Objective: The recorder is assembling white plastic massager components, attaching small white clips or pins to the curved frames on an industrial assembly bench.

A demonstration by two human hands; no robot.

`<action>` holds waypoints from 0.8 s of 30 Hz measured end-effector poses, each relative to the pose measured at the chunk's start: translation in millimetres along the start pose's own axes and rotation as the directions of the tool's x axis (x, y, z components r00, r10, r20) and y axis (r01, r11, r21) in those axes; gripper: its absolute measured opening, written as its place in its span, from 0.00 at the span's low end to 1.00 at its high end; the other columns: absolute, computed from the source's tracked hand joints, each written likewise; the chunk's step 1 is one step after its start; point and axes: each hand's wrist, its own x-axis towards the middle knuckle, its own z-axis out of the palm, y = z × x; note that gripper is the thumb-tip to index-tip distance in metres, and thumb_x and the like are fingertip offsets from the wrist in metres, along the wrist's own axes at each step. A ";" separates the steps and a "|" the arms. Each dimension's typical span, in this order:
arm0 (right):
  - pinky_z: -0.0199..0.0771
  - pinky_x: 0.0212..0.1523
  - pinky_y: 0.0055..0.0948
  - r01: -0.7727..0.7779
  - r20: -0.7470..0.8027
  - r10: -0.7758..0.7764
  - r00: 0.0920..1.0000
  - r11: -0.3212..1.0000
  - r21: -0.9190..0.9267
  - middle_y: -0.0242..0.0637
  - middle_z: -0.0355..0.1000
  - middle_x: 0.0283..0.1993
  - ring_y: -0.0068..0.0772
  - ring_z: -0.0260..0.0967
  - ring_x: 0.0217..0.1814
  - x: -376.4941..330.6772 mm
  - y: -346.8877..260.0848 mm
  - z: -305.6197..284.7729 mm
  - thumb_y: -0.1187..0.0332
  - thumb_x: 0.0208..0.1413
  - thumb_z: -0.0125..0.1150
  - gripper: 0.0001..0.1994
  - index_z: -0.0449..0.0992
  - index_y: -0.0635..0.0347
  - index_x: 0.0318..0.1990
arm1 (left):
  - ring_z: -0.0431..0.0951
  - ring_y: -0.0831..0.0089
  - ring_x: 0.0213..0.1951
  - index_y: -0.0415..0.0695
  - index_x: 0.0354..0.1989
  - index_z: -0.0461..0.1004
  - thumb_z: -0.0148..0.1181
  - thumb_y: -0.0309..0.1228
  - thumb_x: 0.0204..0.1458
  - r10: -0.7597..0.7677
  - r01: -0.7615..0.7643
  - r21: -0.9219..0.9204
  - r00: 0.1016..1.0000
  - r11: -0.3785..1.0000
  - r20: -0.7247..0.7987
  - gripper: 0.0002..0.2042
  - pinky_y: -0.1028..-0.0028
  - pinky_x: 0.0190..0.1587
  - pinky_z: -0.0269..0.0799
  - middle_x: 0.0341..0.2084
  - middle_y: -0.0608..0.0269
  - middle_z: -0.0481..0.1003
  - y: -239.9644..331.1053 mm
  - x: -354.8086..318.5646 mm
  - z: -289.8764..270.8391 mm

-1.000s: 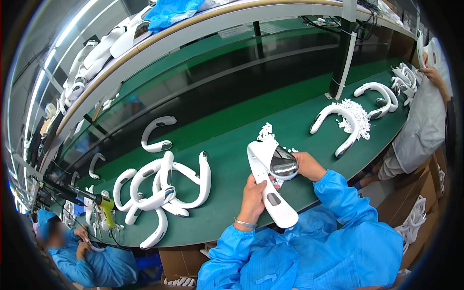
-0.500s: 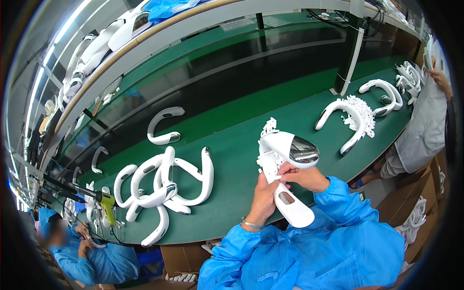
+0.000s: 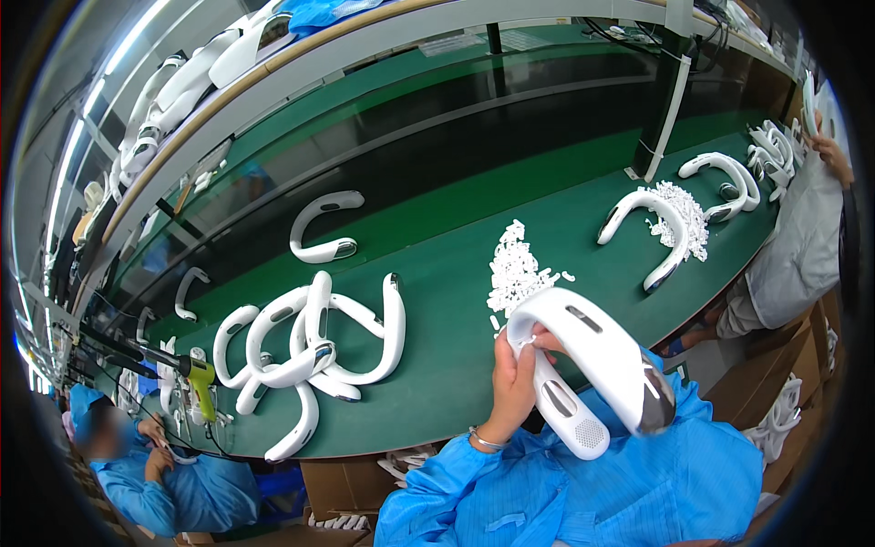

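"Clock on the view's centre, twelve at the top. What's on the left?"

"A yellow-green pistol-grip power tool (image 3: 202, 401) at eight on the green table (image 3: 437, 365), then a heap of loose white neckbands (image 3: 290, 372), also near eight."

"And the hands?"

"Left hand (image 3: 512, 394) next, at five: its fingers are closed round the held neckband (image 3: 597, 342) at the bend. A pile of small white parts (image 3: 518, 269) lies just beyond, at three. The right hand (image 3: 549, 340) is mostly behind the neckband; some fingers show inside the bend, close to the left thumb, but I can't tell whether they pinch anything."

"Where is that neckband, and what's changed?"

"It's at four, held up in front of the blue smock (image 3: 638, 474). Half a second ago its chrome tip (image 3: 656, 408) stuck out toward two; the piece has since been turned. I'd judge that this opens the inside of the bend to the fingers, so the work is there."

"Which way does it point?"

"Bend toward ten, open ends away: chrome tip toward four, perforated end (image 3: 588, 439) toward five. The long axis runs from between ten and eleven to between four and five."
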 end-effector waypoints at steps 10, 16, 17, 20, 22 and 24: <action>0.72 0.46 0.26 -0.056 0.202 0.020 0.979 0.983 0.174 0.40 0.74 0.43 0.28 0.71 0.45 13.1 -45.9 -0.5 0.70 0.53 0.57 0.15 0.72 0.68 0.47 | 0.75 0.70 0.38 0.33 0.57 0.55 0.43 0.28 0.59 0.238 -0.219 0.255 0.970 0.942 -0.045 0.19 0.74 0.41 0.70 0.40 0.54 0.72 -3.6 -9.1 -4.1; 0.73 0.44 0.26 -0.004 0.106 -0.025 0.994 0.964 0.267 0.42 0.74 0.42 0.29 0.72 0.43 2.7 -31.2 6.0 0.69 0.52 0.58 0.15 0.74 0.66 0.46 | 0.72 0.72 0.43 0.34 0.54 0.61 0.43 0.26 0.59 0.365 -0.331 0.437 0.931 0.836 0.008 0.15 0.75 0.47 0.68 0.42 0.56 0.72 -11.0 -9.6 -8.1; 0.73 0.42 0.27 -0.021 0.036 0.012 0.999 0.968 0.250 0.42 0.74 0.42 0.29 0.72 0.42 -4.5 -32.2 2.7 0.69 0.51 0.59 0.15 0.74 0.67 0.45 | 0.72 0.72 0.43 0.34 0.54 0.61 0.43 0.26 0.59 0.357 -0.338 0.421 0.933 0.842 0.033 0.15 0.75 0.47 0.68 0.42 0.56 0.72 -9.1 -8.4 -2.4; 0.74 0.38 0.26 0.007 -0.029 -0.001 1.000 0.981 0.193 0.41 0.74 0.40 0.29 0.73 0.42 -3.7 -28.3 4.6 0.69 0.50 0.60 0.14 0.75 0.68 0.42 | 0.72 0.75 0.42 0.34 0.52 0.64 0.44 0.28 0.60 0.204 -0.181 0.261 0.977 0.948 -0.066 0.14 0.76 0.46 0.67 0.41 0.59 0.72 -9.9 -0.4 1.8; 0.76 0.35 0.27 -0.029 0.023 0.024 0.999 0.961 0.275 0.41 0.72 0.44 0.30 0.73 0.40 -5.6 -19.2 -3.2 0.66 0.52 0.60 0.20 0.70 0.67 0.51 | 0.72 0.76 0.42 0.34 0.52 0.63 0.44 0.28 0.60 0.111 -0.104 0.135 0.992 0.985 -0.052 0.14 0.76 0.46 0.67 0.42 0.59 0.72 -10.6 9.8 -3.6; 0.76 0.36 0.27 -0.129 0.032 0.128 0.991 0.885 0.448 0.41 0.70 0.47 0.31 0.73 0.40 -19.5 -23.9 -5.7 0.65 0.53 0.59 0.22 0.66 0.65 0.55 | 0.71 0.76 0.42 0.35 0.53 0.63 0.42 0.28 0.60 0.124 -0.119 0.109 0.991 0.987 -0.045 0.15 0.77 0.47 0.67 0.42 0.59 0.71 -8.0 19.1 3.5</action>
